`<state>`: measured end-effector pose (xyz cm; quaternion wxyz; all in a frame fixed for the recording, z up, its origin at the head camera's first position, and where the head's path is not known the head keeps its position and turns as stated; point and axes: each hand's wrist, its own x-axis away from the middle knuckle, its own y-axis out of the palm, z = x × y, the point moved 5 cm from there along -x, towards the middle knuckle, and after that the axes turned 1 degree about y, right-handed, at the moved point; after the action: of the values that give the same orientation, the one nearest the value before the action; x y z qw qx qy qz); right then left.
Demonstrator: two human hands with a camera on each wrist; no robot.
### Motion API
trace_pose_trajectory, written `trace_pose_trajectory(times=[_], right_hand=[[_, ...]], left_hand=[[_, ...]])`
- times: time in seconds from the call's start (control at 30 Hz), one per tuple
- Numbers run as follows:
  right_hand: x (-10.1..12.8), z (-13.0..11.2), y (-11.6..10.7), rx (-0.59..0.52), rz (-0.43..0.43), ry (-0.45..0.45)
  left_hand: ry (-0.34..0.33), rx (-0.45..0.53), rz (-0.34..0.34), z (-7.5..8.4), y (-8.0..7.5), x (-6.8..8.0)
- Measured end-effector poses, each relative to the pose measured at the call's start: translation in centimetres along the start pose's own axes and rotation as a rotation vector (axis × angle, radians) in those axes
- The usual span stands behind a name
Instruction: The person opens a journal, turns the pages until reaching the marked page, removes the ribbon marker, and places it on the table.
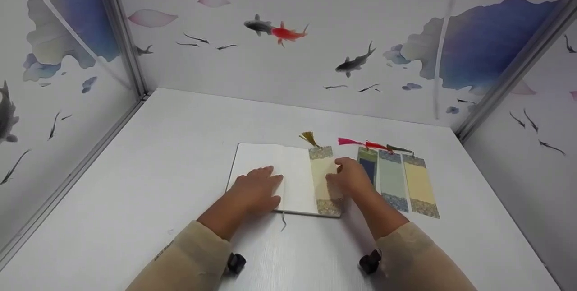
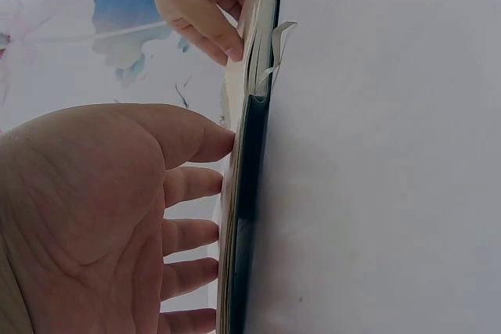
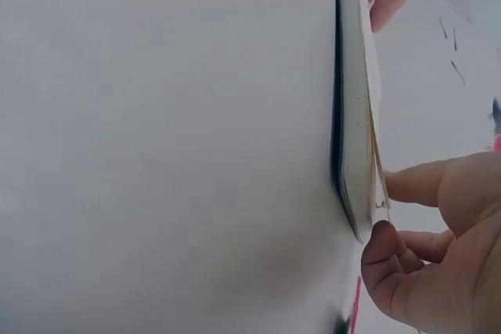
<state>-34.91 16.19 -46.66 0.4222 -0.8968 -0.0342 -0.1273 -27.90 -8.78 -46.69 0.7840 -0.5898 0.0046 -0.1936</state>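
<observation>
An open notebook is laid flat on the white counter, near its middle. The left hand is pressed palm-down on the left page, its fingers held straight and slightly spread, nothing being grasped. The forearm is extended from the lower left in a beige sleeve. The right hand is set at the notebook's right edge, where a cream bookmark with a gold tassel is laid on the right page. The thumb and fingers are curled against that page edge; whether page or bookmark is pinched cannot be told. Three further bookmarks are laid side by side on the counter, just right of the notebook.
</observation>
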Motion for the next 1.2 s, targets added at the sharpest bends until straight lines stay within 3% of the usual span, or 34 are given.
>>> trace_pose_trajectory(times=[0.17, 0.4, 0.77, 1.03, 1.2], right_hand=[[-0.3, 0.7, -0.9, -0.160, 0.033, -0.028], [-0.8, 3.2, -3.0, -0.392, 0.010, 0.089], [-2.3, 9.3, -9.3, -0.463, 0.082, 0.211], [-2.4, 14.1, -13.8, -0.506, 0.107, 0.210], [-2.6, 17.6, -15.9, -0.523, 0.159, 0.287]], left_hand=[[0.001, 0.016, -0.002, -0.1, 0.0, 0.0], [0.010, 0.000, 0.002, -0.1, 0.2, -0.2], [0.004, -0.001, 0.003, -0.3, 0.3, 0.1], [0.013, 0.001, 0.010, -0.1, 0.6, 0.0], [0.015, 0.007, 0.015, -0.1, 0.7, -0.1]])
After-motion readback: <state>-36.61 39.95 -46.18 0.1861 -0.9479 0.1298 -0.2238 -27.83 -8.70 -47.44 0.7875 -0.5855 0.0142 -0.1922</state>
